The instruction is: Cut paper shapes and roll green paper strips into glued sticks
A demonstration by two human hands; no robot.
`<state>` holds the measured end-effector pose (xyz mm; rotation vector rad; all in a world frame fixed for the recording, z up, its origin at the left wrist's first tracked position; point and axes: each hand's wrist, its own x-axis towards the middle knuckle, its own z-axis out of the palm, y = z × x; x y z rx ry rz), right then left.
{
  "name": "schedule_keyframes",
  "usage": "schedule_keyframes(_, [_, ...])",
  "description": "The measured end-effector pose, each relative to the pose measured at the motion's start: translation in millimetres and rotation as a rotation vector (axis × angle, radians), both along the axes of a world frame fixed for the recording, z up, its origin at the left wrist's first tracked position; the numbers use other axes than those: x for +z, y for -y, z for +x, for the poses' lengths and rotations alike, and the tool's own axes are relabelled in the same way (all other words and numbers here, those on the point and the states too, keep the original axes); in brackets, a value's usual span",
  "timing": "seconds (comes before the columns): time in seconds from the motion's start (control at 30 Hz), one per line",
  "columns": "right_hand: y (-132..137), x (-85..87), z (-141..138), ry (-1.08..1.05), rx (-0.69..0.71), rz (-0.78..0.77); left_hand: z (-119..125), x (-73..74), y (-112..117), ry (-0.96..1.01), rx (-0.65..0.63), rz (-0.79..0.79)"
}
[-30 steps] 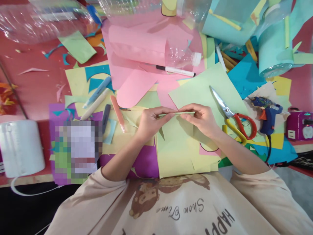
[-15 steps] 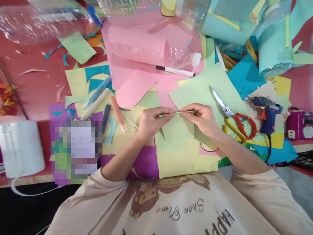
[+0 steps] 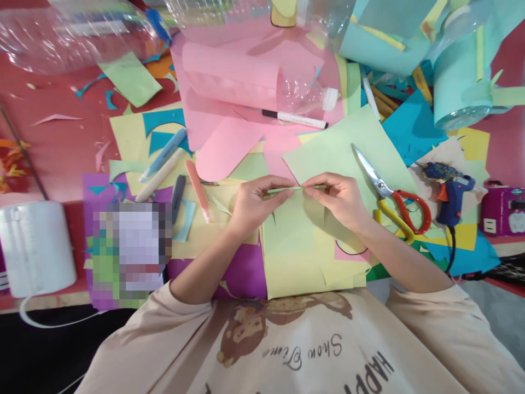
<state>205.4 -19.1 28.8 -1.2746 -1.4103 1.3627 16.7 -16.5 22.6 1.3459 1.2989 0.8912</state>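
As I read the head view from my remote post, the far left shows a white box (image 3: 36, 249) at the table edge, a white cord looping below it. Right of that, purple paper (image 3: 91, 189) lies under a pixelated patch that I can't make out. Next come four pens: a light blue one (image 3: 163, 155) just beside a whitish one (image 3: 158, 178), then a dark blue one (image 3: 178, 197) and an orange one (image 3: 197, 189).

Mid-view, farther back, a bottle in pink paper (image 3: 233, 76) lies on its side, cap pointing right. Nearer me, the left hand (image 3: 257, 201) pinches a thin pale green strip (image 3: 296, 189) between thumb and fingers. Strip sits level between both hands, above pale yellow paper (image 3: 311, 268). The right hand (image 3: 338, 196) is closed on the strip's other end, thumb below, fingertips nearly meeting the left's.

Right of that hand: scissors (image 3: 382, 189), blades together, one handle red, one yellow. Beyond, a blue glue gun (image 3: 450, 200) on a pale scrap, black cord trailing down. Far right, a magenta box (image 3: 501, 210) with sockets.
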Motion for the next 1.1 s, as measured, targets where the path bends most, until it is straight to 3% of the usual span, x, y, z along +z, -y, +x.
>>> schedule_keyframes(0.3, [-1.0,0.5,3.6,0.004,-0.051,0.030,0.2,0.8,-0.3,-0.002,0.044,0.001])
schedule_keyframes(0.73, [-2.0,4.7,3.3,-0.026,-0.080,-0.061,-2.4,-1.0,0.9,-0.035,0.071,0.066])
schedule_keyframes(0.97, [-1.4,5.3,4.0,-0.046,-0.006,-0.025,-3.6,0.4,-1.6,0.003,-0.045,0.007])
schedule_keyframes(1.1, [-1.2,5.6,4.2,-0.026,0.010,-0.005,-2.7,2.6,-2.2,-0.050,-0.048,0.051])
